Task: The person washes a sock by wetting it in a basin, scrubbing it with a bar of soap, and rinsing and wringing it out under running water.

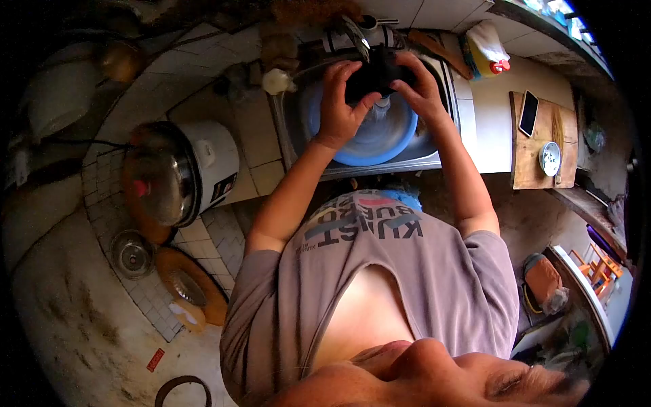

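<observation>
Indistinct black item between hands

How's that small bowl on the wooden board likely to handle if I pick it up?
The small bowl looks like patterned, glazed ceramic, so it's probably rigid and might chip if knocked. Its smooth, rounded side could feel slippery with wet fingers, though its small size suggests it's fairly light.

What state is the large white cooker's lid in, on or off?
On: the shiny domed lid covers the black-rimmed mouth of the white cooker.
</observation>
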`<state>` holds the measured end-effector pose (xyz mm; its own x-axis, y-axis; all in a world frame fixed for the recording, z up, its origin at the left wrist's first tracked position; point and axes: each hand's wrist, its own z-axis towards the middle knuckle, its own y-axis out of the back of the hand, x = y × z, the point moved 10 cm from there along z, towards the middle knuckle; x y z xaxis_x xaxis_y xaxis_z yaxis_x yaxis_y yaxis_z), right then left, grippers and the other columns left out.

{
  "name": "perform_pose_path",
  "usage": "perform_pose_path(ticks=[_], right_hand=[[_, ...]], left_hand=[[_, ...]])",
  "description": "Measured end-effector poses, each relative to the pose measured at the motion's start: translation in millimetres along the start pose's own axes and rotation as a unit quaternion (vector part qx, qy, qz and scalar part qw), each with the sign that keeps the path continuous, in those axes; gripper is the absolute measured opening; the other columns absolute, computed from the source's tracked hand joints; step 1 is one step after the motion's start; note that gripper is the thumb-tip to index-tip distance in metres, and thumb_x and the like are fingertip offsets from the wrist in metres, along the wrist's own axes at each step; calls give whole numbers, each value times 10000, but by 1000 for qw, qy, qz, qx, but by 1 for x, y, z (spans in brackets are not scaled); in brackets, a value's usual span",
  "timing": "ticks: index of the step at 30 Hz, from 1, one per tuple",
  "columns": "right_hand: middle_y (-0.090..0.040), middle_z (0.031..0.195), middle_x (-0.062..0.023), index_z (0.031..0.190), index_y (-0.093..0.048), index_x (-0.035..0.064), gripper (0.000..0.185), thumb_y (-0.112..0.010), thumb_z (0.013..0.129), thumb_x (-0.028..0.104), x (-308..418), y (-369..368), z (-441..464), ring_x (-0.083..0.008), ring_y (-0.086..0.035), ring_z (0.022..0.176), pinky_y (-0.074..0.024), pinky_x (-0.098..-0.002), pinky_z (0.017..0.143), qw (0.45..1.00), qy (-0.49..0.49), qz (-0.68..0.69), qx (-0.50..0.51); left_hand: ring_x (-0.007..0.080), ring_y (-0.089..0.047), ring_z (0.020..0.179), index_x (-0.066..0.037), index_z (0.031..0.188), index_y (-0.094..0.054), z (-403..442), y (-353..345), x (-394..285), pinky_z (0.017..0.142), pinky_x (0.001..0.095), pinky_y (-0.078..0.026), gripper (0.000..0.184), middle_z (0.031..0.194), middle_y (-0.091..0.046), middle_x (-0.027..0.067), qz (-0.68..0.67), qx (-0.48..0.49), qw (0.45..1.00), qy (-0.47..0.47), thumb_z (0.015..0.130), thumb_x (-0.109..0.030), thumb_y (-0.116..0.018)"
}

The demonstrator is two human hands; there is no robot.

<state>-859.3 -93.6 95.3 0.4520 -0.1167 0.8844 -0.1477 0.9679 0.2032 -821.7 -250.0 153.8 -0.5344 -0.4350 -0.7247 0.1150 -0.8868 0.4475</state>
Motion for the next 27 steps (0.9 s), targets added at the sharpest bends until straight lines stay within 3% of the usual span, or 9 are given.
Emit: perform_pose_path(ticks=[7, 9, 11, 16, 21, 23, 24, 25, 27], right_hand=[[-565, 956, -34, 1066, -515, 29, 275, -623, 853, 167, -61, 45, -39, -131, -539, 881, -436, -259, 814, 900, -190, 277, -277], [-565, 928, -39, 1072, -508, 29, 314, -628, 842, 205, -60, 59, -35, -137, -542, 834, -450, -264, 779, 939, -130, 136, -289], [-563, 930, -53, 1068, -503, 20, 363, -660, 811, 224, -109, 64, -45, -141, -535, 836, -446, -263, 776, 852, -205, 308, -370], [-588, 1076, -101, 1184, -522, 35, 444, -697, 791, 144, -79, 59, 7, -173, -568, 937, -459, -286, 841, 947, -135, 2, -290], [-489, 1176, -160, 1146, -602, 197, 574, -757, 593, 216, -23, -2, 74, -357, -421, 1145, -388, -447, 911, 908, 28, -402, -116], [-525, 1153, -134, 1105, -613, 192, 534, -749, 588, 196, -38, -6, 81, -324, -460, 1121, -397, -441, 890, 899, 3, -429, -87], [-525, 1153, -134, 1105, -613, 192, 534, -749, 588, 196, -48, -3, 83, -324, -460, 1121, -397, -441, 890, 900, 0, -427, -88], [-543, 1127, -122, 1086, -615, 186, 512, -742, 590, 184, -54, -2, 85, -309, -478, 1105, -402, -440, 883, 905, 25, -415, -86], [-561, 1102, -110, 1068, -617, 181, 490, -736, 592, 172, -63, 0, 80, -294, -495, 1089, -407, -440, 875, 911, 43, -402, -85]], left_hand=[[140, -550, 906, -62, 1121, -538, -30, -13, 73, 799, 262, -446, 233, 1062, -565, 54, -242, -45, 949, 197, 903, -130, -582], [118, -544, 917, -56, 1102, -545, -32, -20, 102, 803, 250, -441, 176, 1012, -594, 34, -228, -38, 947, 225, 939, -118, -517], [117, -555, 924, -58, 1098, -552, -26, -33, 127, 805, 252, -445, 173, 1020, -600, 35, -195, -8, 949, 245, 934, -95, -510], [341, -584, 955, -16, 1108, -533, 2, -61, 172, 801, 378, -463, 258, 1032, -602, 175, -25, 11, 964, 263, 901, -165, -498], [341, -575, 971, 19, 1161, -502, 17, -97, 193, 830, 373, -459, 311, 1023, -588, 204, 71, 44, 985, 152, 883, -119, -508], [312, -571, 988, 19, 1221, -463, 15, -114, 234, 872, 349, -453, 361, 1053, -594, 171, -311, -65, 916, 246, 886, -109, -506], [260, -571, 995, 16, 1260, -442, 23, -105, 216, 894, 320, -453, 389, 1079, -594, 136, 6, -16, 990, 138, 899, -116, -498], [260, -571, 995, 16, 1260, -442, 18, -112, 230, 894, 320, -453, 389, 1079, -594, 136, 8, -12, 990, 141, 899, -116, -498], [257, -573, 1006, -3, 1261, -470, -10, -135, 292, 882, 317, -454, 392, 1099, -595, 150, -509, -170, 784, 313, 879, -88, -487]])
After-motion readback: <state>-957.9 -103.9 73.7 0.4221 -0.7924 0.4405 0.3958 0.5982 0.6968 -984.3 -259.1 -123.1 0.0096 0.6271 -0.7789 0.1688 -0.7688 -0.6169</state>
